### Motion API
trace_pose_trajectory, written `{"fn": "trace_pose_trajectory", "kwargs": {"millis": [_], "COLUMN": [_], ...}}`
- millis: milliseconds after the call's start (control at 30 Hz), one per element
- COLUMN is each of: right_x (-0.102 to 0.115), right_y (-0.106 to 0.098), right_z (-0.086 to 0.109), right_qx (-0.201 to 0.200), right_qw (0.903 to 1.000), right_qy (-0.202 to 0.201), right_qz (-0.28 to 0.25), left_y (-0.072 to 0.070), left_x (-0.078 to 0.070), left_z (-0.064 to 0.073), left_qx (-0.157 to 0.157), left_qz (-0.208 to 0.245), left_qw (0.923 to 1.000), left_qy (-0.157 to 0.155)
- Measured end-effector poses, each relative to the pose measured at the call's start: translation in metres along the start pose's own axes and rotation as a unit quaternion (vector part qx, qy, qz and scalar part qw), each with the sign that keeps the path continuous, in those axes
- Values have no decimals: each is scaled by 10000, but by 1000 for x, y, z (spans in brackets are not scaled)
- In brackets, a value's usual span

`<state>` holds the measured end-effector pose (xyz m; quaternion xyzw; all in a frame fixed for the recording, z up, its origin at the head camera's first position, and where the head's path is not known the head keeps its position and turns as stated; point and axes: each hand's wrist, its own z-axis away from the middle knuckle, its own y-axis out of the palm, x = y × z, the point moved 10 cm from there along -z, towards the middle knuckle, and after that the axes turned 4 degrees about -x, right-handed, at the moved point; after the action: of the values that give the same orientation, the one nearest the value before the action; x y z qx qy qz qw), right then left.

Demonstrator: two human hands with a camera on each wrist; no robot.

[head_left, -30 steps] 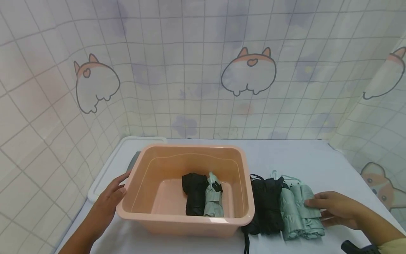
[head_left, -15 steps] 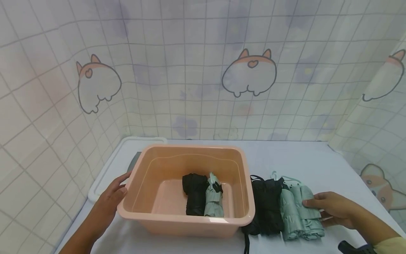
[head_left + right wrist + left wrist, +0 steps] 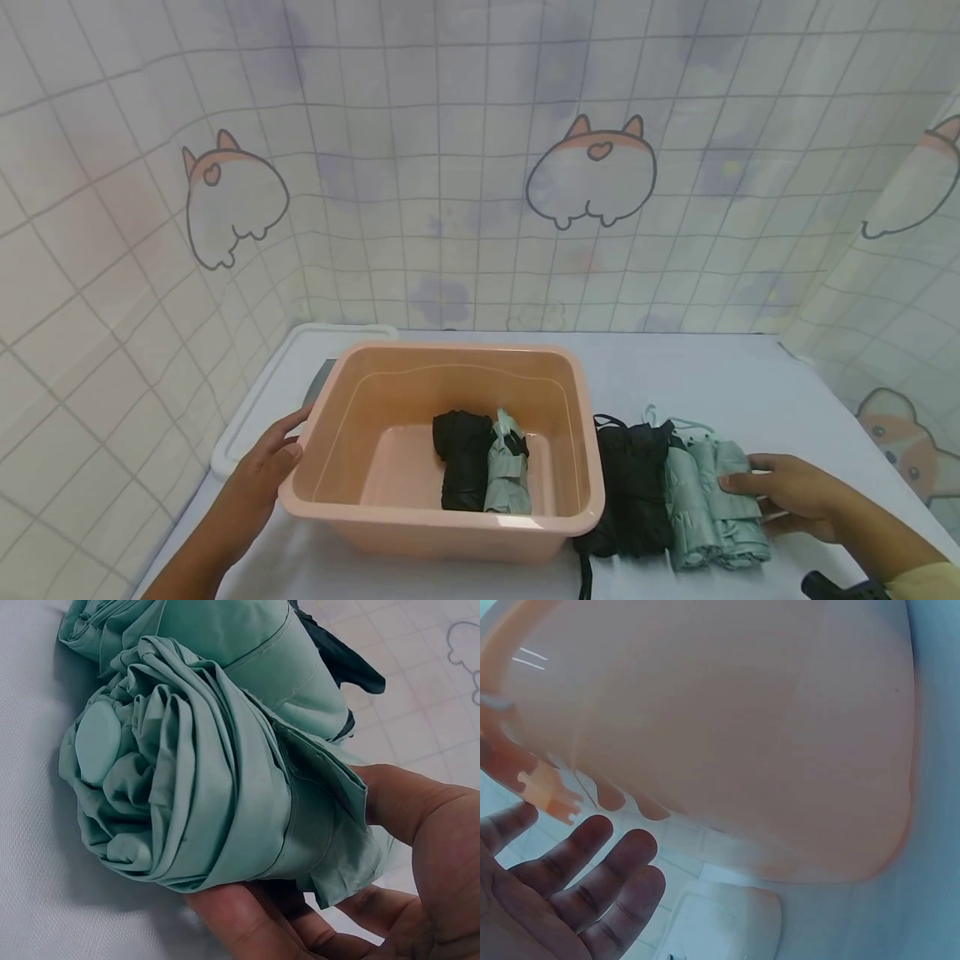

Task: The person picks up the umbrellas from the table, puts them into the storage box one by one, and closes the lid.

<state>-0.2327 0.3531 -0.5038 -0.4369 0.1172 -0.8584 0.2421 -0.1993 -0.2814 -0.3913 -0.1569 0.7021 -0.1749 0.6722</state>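
Note:
My right hand [image 3: 806, 497] holds a mint-green folded umbrella [image 3: 735, 500] at the right end of a row, thumb on top. In the right wrist view, that umbrella [image 3: 247, 772] shows its bunched fabric end, with the fingers curled underneath. A second mint umbrella [image 3: 690, 504] and black folded fabric [image 3: 637, 492] lie beside it. My left hand [image 3: 258, 479] touches the left rim of a peach plastic basin [image 3: 420, 521]; in the left wrist view its fingers spread loosely beside the basin wall [image 3: 742, 735]. Inside the basin are a black folded umbrella [image 3: 465, 467] and a mint one [image 3: 507, 475].
A white lid-like panel [image 3: 247, 417] lies behind and left of the basin, with a grey piece [image 3: 318, 379] partly hidden by the rim. Gridded curtains [image 3: 480, 233] enclose the white table [image 3: 690, 367] at the back and sides.

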Motion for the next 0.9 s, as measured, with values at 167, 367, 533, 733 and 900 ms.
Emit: {"fn": "trace_pose_trajectory", "kwargs": {"millis": [167, 367, 533, 733, 900], "right_x": [-2, -3, 1, 8, 16], "right_y": [-5, -13, -20, -29, -33], "right_z": [1, 3, 7, 12, 16], "right_qx": [-5, 10, 64, 61, 113], "right_qw": [10000, 9999, 9995, 9991, 9982], "right_qy": [-50, -132, -199, -251, -371], "right_qz": [-20, -70, -232, -334, -455], "left_y": [0, 1, 1, 1, 1], "left_x": [1, 2, 3, 2, 0], "left_z": [1, 2, 1, 1, -1], "left_qx": [-9, 11, -5, 19, 32], "left_qz": [-8, 42, 23, 21, 21], "left_qw": [10000, 10000, 10000, 10000, 10000], "left_qy": [-14, -4, -4, 32, 68]}}
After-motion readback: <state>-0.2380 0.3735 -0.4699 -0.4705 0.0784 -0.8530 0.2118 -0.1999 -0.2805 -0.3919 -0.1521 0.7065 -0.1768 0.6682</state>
